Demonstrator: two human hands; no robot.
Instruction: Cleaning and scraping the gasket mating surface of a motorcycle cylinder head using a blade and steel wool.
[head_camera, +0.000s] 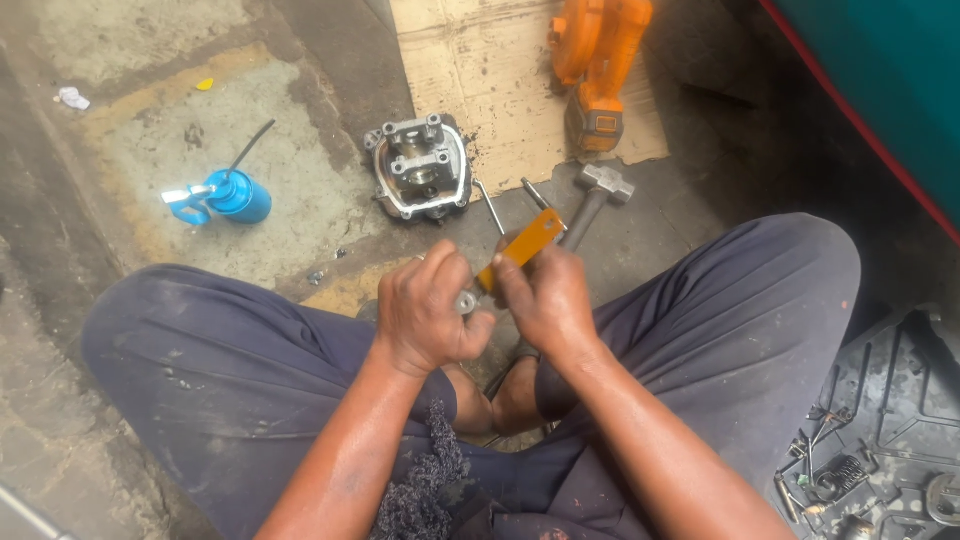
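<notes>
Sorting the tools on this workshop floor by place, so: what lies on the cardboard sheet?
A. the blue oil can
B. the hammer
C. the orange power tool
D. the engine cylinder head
C: the orange power tool rests on the cardboard sheet, while the blue oil can, hammer and engine cylinder head sit on the concrete floor.
</notes>
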